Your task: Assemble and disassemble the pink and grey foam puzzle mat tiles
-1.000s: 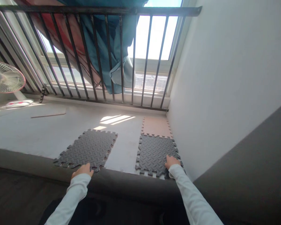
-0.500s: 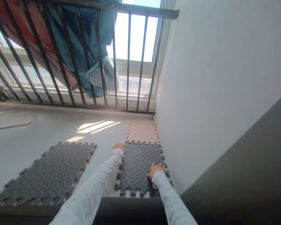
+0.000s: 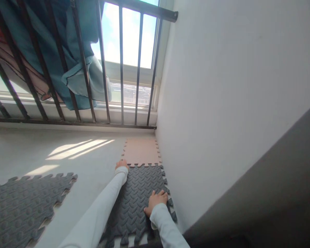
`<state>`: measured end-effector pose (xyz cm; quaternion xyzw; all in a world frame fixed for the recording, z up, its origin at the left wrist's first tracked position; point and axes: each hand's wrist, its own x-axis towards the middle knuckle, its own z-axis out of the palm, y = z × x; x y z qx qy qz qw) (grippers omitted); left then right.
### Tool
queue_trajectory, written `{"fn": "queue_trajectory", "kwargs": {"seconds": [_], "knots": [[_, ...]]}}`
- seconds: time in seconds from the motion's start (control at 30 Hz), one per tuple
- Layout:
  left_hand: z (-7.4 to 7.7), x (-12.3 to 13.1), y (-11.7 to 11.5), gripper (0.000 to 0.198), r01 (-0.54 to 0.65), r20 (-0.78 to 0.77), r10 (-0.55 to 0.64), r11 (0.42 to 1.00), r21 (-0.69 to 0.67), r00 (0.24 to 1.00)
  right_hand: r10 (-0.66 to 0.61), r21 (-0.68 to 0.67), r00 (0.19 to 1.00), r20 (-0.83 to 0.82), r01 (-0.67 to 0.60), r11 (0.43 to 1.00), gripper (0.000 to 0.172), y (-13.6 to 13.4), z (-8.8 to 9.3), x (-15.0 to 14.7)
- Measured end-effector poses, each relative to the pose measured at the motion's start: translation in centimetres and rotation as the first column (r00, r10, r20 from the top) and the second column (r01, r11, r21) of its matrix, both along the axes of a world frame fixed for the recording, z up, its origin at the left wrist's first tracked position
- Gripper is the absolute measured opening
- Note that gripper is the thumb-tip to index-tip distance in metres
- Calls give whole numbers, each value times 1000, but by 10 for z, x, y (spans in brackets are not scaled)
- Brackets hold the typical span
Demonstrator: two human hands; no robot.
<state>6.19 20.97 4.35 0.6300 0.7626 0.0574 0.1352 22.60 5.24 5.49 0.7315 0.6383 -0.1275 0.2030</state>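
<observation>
A dark grey foam floor tile (image 3: 141, 193) with a raised tread pattern and toothed edges lies beside the wall. At its far edge it meets a pink foam tile (image 3: 141, 151), teeth against teeth; whether they are fully locked I cannot tell. My left hand (image 3: 122, 164) is closed at the grey tile's far left corner, where the two tiles join, with its fingertips partly hidden. Lying on the grey tile's right part, my right hand (image 3: 156, 201) is open, palm down with fingers spread.
More grey foam tiles (image 3: 28, 203) lie to the left on the pale floor (image 3: 93, 186). A white wall (image 3: 222, 86) rises close on the right. Ahead, a dark metal railing (image 3: 121, 69) stands before a window, with blue and red cloth (image 3: 77, 79) hanging behind the bars.
My view has shifted right and nearer the tiles. My left hand has moved along the grey tile's left edge to its far corner. My right hand stays on the grey tile.
</observation>
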Motion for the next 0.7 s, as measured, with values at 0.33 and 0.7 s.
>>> {"fn": "queue_trajectory", "kwargs": {"seconds": [0.33, 0.7], "knots": [[62, 1, 25, 36, 57, -75, -50, 993, 103, 996, -5, -44, 1000, -16, 4, 999, 96, -2, 11, -3], [198, -122, 27, 26, -4, -222, 117, 891, 454, 968, 6, -70, 1000, -17, -8, 997, 84, 1, 13, -2]]}}
